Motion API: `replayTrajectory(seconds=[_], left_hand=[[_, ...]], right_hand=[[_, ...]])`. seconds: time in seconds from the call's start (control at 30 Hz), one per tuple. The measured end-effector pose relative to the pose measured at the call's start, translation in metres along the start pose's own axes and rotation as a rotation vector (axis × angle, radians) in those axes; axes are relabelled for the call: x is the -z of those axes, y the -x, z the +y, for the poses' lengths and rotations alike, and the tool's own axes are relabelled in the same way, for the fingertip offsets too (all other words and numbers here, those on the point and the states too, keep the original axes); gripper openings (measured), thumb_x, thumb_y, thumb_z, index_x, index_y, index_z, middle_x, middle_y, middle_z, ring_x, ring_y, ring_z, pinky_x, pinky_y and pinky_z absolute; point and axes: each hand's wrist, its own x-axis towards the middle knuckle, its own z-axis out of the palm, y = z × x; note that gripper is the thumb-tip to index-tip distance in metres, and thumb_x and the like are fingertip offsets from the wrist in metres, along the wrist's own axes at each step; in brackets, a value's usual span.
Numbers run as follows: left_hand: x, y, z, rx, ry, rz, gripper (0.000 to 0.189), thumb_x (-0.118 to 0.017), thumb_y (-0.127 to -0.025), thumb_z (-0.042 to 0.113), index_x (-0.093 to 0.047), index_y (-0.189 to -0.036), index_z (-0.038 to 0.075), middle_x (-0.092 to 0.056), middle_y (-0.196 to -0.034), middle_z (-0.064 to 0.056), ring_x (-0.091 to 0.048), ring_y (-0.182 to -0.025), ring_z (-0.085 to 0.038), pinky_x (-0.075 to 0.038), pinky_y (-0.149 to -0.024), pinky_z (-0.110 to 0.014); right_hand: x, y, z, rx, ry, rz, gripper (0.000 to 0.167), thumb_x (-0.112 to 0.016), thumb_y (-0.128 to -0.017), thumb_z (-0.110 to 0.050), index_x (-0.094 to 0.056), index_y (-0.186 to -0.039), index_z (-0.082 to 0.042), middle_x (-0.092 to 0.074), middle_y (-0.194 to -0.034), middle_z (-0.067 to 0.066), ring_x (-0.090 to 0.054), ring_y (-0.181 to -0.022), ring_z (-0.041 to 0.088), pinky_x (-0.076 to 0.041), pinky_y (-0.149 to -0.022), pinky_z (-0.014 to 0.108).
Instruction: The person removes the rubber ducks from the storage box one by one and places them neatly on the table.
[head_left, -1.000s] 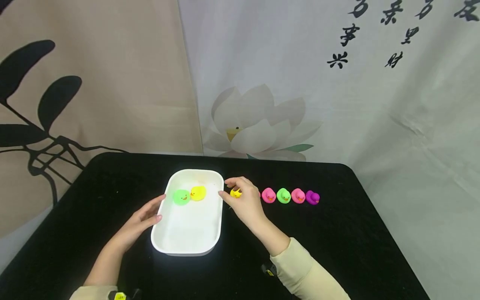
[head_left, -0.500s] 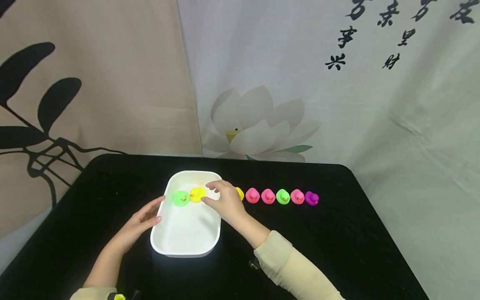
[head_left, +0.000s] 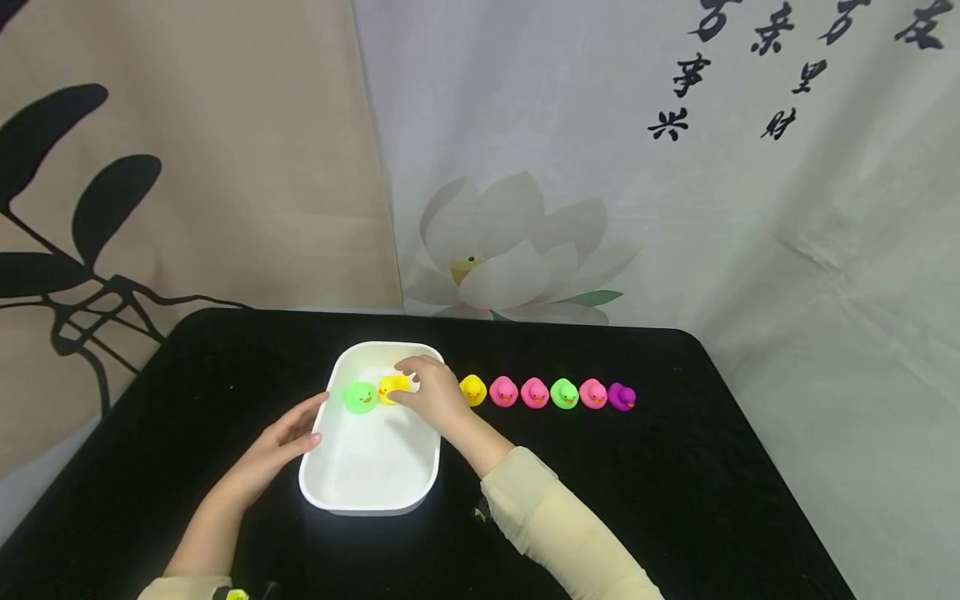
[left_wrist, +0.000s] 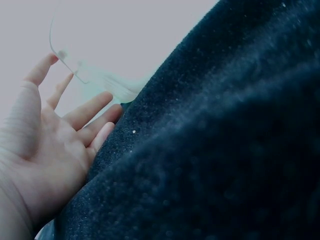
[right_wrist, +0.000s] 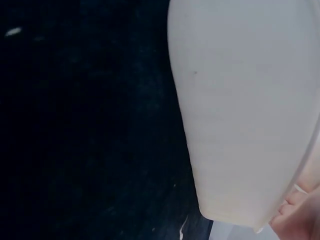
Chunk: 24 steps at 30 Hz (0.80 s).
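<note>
A white plastic tray (head_left: 367,467) lies on the black tabletop. In it sit a green rubber duck (head_left: 360,398) and a yellow rubber duck (head_left: 392,388), side by side near the far end. My right hand (head_left: 438,402) reaches over the tray's right rim, thumb and fingers apart around the yellow duck and partly covering it. Whether they touch it, I cannot tell. In the right wrist view that hand (right_wrist: 300,217) shows only at the lower right, beyond the tray's wall (right_wrist: 240,110). My left hand (head_left: 273,450) touches the tray's left rim, its fingers spread in the left wrist view.
Right of the tray stands a row of rubber ducks: a yellow one (head_left: 472,390), two pink ones (head_left: 503,392), a green one (head_left: 564,393), another pink one (head_left: 593,393) and a purple one (head_left: 622,397). A printed curtain (head_left: 300,167) hangs behind the table.
My right hand has moved left from beside the tray, near the row's yellow duck, to the yellow duck inside. That uncovers the row's left end. The left hand stays at the rim.
</note>
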Motion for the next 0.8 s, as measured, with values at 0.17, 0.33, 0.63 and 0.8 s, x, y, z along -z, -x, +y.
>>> replayTrajectory(seconds=[0.17,0.33,0.63,0.8], left_hand=[[0.0,0.0,0.0,-0.004,0.004,-0.005,0.058,-0.054,-0.096,0.019,-0.032,-0.148,0.01,-0.03,-0.149,-0.024,-0.037,-0.129,-0.049,-0.037,-0.092,-0.066],[0.001,0.0,-0.001,-0.003,0.011,-0.005,0.058,-0.054,-0.096,0.018,-0.031,-0.148,0.01,-0.03,-0.149,-0.024,-0.036,-0.129,-0.049,-0.037,-0.093,-0.066],[0.0,0.0,-0.002,0.002,-0.001,0.001,0.059,-0.055,-0.096,0.02,-0.031,-0.148,0.01,-0.031,-0.149,-0.024,-0.037,-0.129,-0.049,-0.037,-0.093,-0.066],[0.0,0.0,-0.002,0.002,0.004,-0.001,0.058,-0.054,-0.096,0.02,-0.031,-0.149,0.01,-0.031,-0.149,-0.024,-0.037,-0.129,-0.049,-0.037,-0.093,-0.066]], right_hand=[[-0.006,-0.009,-0.002,-0.047,0.026,-0.039,0.041,-0.078,-0.08,-0.023,-0.066,-0.119,-0.014,-0.064,-0.118,0.0,-0.06,-0.098,0.015,-0.049,-0.076,0.015],[-0.013,-0.015,-0.003,-0.069,0.068,-0.047,0.041,-0.078,-0.081,-0.024,-0.067,-0.119,-0.017,-0.064,-0.117,-0.001,-0.059,-0.1,0.013,-0.049,-0.082,0.018],[-0.018,-0.023,-0.005,-0.111,0.143,-0.034,0.038,-0.078,-0.081,-0.025,-0.068,-0.117,-0.02,-0.065,-0.115,-0.003,-0.058,-0.102,0.013,-0.048,-0.087,0.022],[-0.02,-0.027,-0.006,-0.133,0.211,-0.045,0.036,-0.078,-0.08,-0.028,-0.07,-0.115,-0.024,-0.066,-0.111,-0.006,-0.058,-0.1,0.012,-0.048,-0.087,0.026]])
